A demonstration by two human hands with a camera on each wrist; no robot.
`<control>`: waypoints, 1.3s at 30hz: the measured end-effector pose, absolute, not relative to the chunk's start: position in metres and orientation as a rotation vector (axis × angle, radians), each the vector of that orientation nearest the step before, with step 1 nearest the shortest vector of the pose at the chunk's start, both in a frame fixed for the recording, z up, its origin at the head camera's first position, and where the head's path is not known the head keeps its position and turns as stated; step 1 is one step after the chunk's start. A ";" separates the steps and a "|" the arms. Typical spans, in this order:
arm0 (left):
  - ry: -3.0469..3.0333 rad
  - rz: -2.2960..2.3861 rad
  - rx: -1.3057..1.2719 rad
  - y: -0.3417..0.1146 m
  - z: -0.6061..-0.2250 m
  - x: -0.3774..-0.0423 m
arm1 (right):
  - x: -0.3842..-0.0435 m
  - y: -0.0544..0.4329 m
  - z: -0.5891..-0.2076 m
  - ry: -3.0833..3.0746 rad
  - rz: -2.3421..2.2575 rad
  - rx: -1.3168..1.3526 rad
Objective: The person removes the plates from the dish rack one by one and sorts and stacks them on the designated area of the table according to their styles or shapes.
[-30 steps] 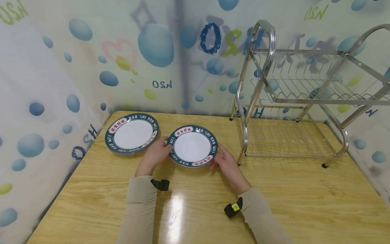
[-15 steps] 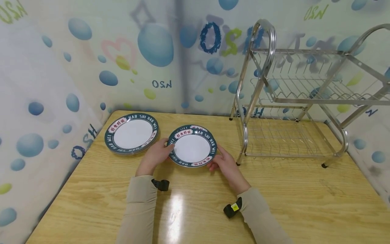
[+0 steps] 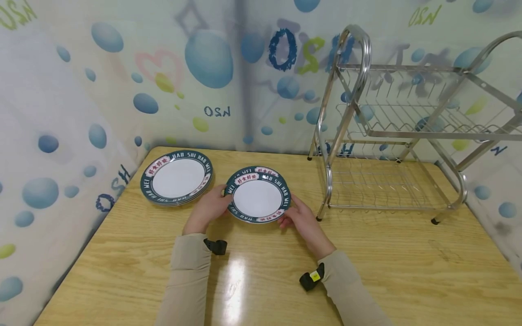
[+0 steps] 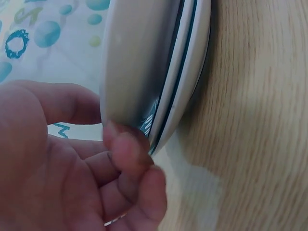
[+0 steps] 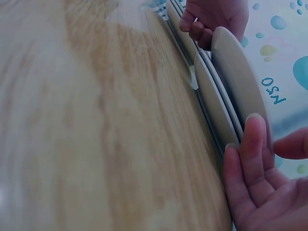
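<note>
A white plate (image 3: 258, 199) with a dark green lettered rim is held by both hands, close over lower plates (image 3: 248, 171) of the same pattern. In the head view only their far rim shows behind it. My left hand (image 3: 210, 207) grips its left edge, thumb on the rim. At the opposite edge my right hand (image 3: 303, 222) grips with thumb and fingers. The left wrist view shows a gap between the upper plate's underside (image 4: 132, 62) and the lower plates (image 4: 187, 72). In the right wrist view, right fingers (image 5: 255, 144) reach beneath the raised plate (image 5: 243, 77).
Left of the hands, another stack of matching plates (image 3: 177, 179) sits near the table's back corner. A two-tier metal dish rack (image 3: 399, 134) stands at the right. The wooden table (image 3: 134, 271) meets a patterned wall covering (image 3: 261, 90) behind.
The upper plate has come up off the lower ones and shifted slightly nearer, so a second rim now shows behind it. Over the last half second the hands have barely moved.
</note>
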State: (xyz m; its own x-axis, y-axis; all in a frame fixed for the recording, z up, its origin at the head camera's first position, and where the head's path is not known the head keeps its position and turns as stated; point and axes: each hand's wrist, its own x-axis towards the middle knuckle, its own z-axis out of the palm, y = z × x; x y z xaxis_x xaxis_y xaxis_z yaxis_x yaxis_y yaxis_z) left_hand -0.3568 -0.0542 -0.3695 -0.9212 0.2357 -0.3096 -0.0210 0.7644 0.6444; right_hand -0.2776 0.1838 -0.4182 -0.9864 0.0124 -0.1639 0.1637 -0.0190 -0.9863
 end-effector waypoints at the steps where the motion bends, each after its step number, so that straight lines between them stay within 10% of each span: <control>1: 2.590 0.940 0.171 -0.054 -0.370 -0.357 | -0.278 0.184 -0.418 2.127 -2.158 0.192; 39: 2.533 1.014 0.179 -0.055 -0.376 -0.360 | -0.285 0.185 -0.420 2.153 -2.109 0.256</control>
State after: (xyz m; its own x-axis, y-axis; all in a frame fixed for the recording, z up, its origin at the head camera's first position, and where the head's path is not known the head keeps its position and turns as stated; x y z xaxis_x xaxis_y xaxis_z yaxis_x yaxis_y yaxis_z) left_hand -0.3597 -0.0548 -0.3765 -0.9100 0.2630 -0.3206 -0.0309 0.7279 0.6850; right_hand -0.2849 0.1850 -0.4203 -0.9789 0.0391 -0.2008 0.2015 0.0166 -0.9793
